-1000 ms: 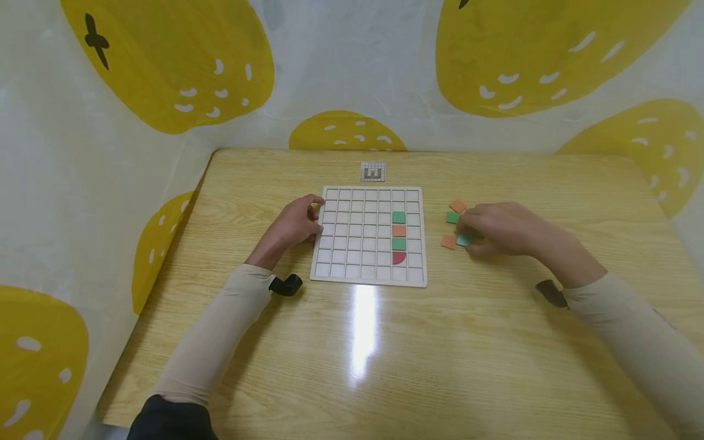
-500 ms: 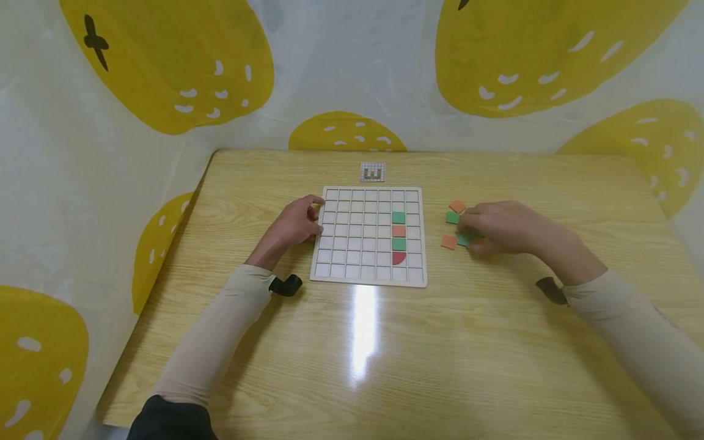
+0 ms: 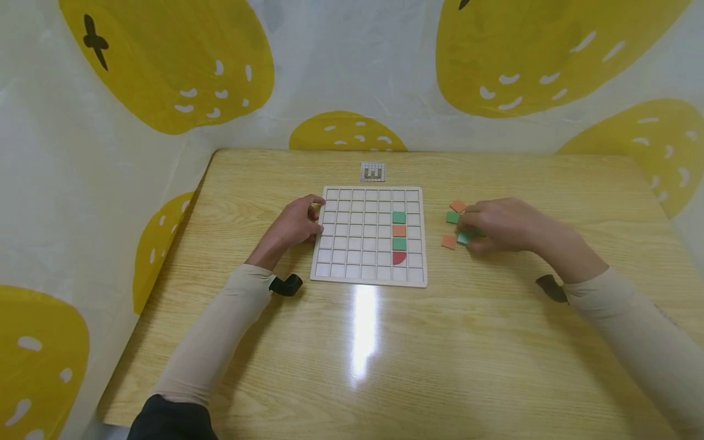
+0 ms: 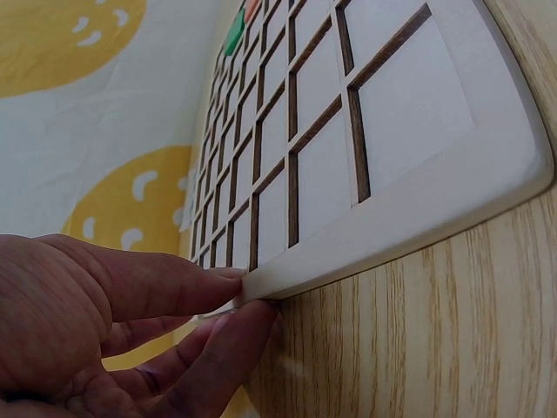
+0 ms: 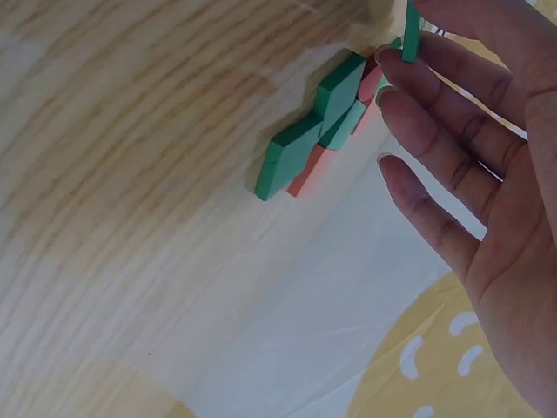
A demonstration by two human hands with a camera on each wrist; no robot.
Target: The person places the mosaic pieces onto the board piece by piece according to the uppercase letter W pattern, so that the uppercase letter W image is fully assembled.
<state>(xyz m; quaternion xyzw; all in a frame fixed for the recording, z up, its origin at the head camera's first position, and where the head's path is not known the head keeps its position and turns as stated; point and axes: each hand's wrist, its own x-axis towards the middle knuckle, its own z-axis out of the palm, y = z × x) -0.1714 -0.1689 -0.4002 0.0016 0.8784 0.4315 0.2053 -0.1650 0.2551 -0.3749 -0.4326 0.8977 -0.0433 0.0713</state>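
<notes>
A white grid board [image 3: 352, 269] lies mid-table. In one column near its right side sit a green tile [image 3: 398, 217], an orange tile [image 3: 399, 231], another green tile [image 3: 399, 244] and a red rounded piece [image 3: 398, 258]. My left hand [image 3: 297, 221] touches the board's left edge with thumb and index fingertips, spaced apart along it. Right of the board, my right hand [image 3: 500, 226] is over a small group of tiles. In the right wrist view it pinches a green tile [image 5: 412, 33] edge-on, its other fingers fairly straight.
Loose tiles lie by the right hand, among them an orange tile [image 3: 458, 206], a green tile [image 3: 453, 217] and another orange tile [image 3: 448, 242]. A small patterned card [image 3: 373, 172] lies beyond the board. A printed curtain [image 3: 352, 73] hangs behind the table [image 3: 440, 366].
My right hand has shifted very slightly away from me over the loose tiles. The left hand and the board have stayed put.
</notes>
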